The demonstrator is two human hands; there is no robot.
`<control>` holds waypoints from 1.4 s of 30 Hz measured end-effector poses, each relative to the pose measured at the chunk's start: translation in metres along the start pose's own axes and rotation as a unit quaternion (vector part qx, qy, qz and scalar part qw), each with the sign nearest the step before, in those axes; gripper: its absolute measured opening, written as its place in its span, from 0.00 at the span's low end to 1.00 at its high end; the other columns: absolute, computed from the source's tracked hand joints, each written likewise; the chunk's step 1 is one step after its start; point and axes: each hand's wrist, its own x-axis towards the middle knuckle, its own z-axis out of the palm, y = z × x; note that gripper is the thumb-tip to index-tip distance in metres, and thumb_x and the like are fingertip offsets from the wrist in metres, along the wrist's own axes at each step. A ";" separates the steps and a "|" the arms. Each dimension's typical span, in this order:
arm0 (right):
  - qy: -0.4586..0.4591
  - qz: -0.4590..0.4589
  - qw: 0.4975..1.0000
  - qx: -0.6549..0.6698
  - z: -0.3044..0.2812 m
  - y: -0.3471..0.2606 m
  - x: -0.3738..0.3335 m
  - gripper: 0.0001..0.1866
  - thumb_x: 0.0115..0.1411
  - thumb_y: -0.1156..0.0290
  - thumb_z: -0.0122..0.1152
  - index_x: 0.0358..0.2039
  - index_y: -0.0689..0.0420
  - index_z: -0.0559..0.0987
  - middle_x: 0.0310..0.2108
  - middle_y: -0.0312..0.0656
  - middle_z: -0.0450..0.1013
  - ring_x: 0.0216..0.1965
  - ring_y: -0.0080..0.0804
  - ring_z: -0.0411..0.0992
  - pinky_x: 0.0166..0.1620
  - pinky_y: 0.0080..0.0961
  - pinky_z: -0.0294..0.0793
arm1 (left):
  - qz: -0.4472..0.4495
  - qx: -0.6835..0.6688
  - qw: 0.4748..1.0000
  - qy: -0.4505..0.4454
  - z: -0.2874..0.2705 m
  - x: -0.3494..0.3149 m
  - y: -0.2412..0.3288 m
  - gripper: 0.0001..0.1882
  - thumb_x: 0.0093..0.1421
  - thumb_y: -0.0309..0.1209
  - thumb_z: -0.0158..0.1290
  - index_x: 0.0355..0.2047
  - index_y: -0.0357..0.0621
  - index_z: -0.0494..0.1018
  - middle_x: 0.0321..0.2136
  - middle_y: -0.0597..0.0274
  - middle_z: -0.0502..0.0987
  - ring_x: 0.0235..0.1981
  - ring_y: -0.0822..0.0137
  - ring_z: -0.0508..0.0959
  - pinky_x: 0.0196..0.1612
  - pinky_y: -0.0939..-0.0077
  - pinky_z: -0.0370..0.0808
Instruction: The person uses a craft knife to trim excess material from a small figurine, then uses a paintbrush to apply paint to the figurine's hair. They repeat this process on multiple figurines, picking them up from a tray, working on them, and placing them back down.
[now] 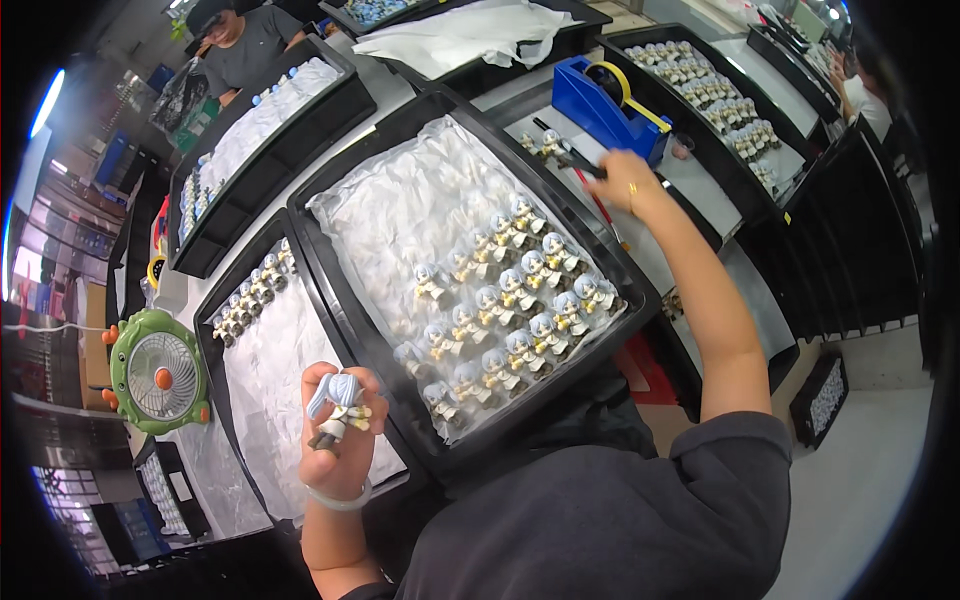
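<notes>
Upright in my left hand (345, 475) is a small figurine (342, 403) with pale blue hair and a white and yellow outfit, held between thumb and fingers. My right hand (628, 182) reaches past the far right side of the middle black tray (465, 105), its fingers closed at the end of a slim black tool (584, 160); its kind cannot be made out. Close to that hand lie a red stick (597, 200) and a few small figurines (548, 143). Several rows of matching figurines (518, 290) stand on white sheeting inside the middle tray.
A blue tape dispenser (612, 110) with yellow tape stands beyond my right hand. Figurine trays lie left (325, 330), far left (270, 140) and far right (700, 130). A green fan (160, 370) is at the left. Another person (245, 45) is at the far left.
</notes>
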 end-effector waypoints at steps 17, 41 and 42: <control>0.039 -0.182 0.730 0.658 -0.082 -0.083 -0.087 0.06 0.52 0.71 0.47 0.28 0.59 0.70 0.16 0.35 0.68 0.12 0.09 0.58 0.15 0.05 0.53 | -0.036 -0.050 0.997 -0.053 -0.011 -0.006 -0.001 0.40 0.34 0.40 0.60 0.47 0.44 0.53 0.40 0.45 0.63 0.37 0.56 0.71 0.42 0.68 0.66; -0.104 -0.340 0.739 0.573 -0.035 -0.205 -0.118 0.06 0.48 0.74 0.49 0.24 0.62 0.72 0.18 0.33 0.67 0.19 0.14 0.63 0.22 0.12 0.61 | -0.054 -0.006 0.995 -0.084 -0.009 -0.004 -0.001 0.36 0.40 0.28 0.60 0.47 0.46 0.50 0.43 0.51 0.61 0.45 0.58 0.66 0.49 0.63 0.60; -0.054 -0.282 0.761 0.582 -0.035 -0.208 -0.109 0.06 0.49 0.74 0.48 0.24 0.61 0.73 0.18 0.33 0.68 0.18 0.15 0.63 0.22 0.12 0.61 | -0.041 -0.005 0.994 -0.096 -0.009 -0.003 -0.001 0.37 0.40 0.28 0.60 0.47 0.46 0.50 0.44 0.51 0.61 0.45 0.58 0.66 0.49 0.62 0.60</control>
